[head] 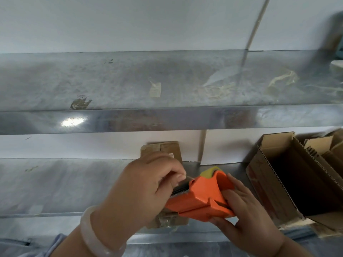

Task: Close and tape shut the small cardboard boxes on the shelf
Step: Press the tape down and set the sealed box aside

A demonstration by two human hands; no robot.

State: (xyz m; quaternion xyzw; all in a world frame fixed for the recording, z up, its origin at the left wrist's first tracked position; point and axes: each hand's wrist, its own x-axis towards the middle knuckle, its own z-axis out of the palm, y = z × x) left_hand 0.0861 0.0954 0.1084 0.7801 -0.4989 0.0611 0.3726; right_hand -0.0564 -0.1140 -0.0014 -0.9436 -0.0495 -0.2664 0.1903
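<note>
- Our left hand [148,182] pinches the tape end [188,176] at the toothed blade, thumb against forefinger.
- Our right hand [246,210] wraps the orange tape dispenser [202,197] from the right.
- The small cardboard box [167,150] lies on the lower metal shelf [55,182] beneath both hands, mostly hidden (only its far and near ends peek out).
- To the right on that shelf stands an open cardboard box [269,164].
- The upper shelf [111,80] is dull steel with stuck tape scraps [155,89]; a white wall [130,21] stands behind.
</note>
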